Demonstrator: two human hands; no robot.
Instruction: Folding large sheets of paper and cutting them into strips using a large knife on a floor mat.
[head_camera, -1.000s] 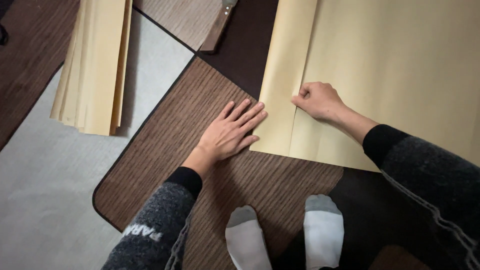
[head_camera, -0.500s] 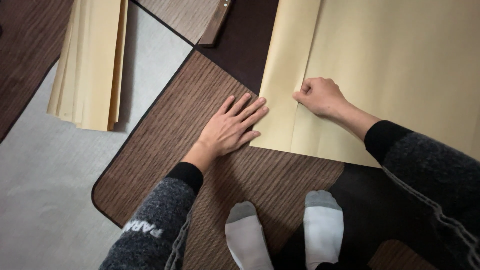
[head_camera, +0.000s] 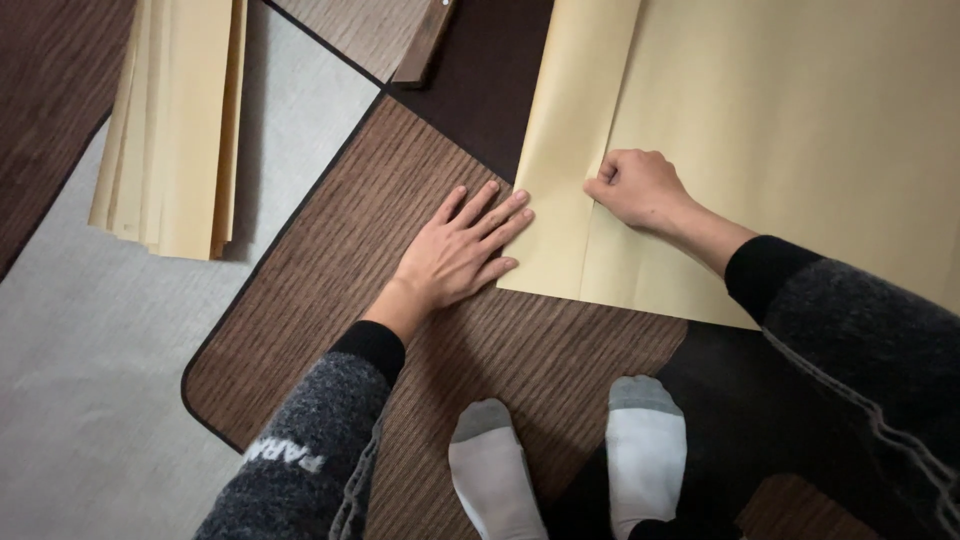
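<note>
Left hand (head_camera: 462, 248) is lying flat, fingers spread, palm on the brown mat (head_camera: 330, 300), fingertips just touching the left edge of the big cream sheet (head_camera: 800, 130). Right hand (head_camera: 640, 185) is curled into a loose fist, knuckles pressing down on the sheet along the fold line; cannot tell whether it is pinching the paper or only pushing on it. The sheet is lying on the floor up and to the right of both hands, its folded flap (head_camera: 570, 150) forming a narrow strip along the left side, long axis running away from the person, slightly tilted. The crease is sitting between the two hands, the right hand on it, the left hand just beside the flap's outer edge, so the right is nearer. A stack of folded cream sheets (head_camera: 180, 130) is resting well apart at upper left, on the grey floor (head_camera: 90, 380). Two feet in grey-toed white socks (head_camera: 570, 450) are showing at the bottom, near the sheet's lower edge.
</note>
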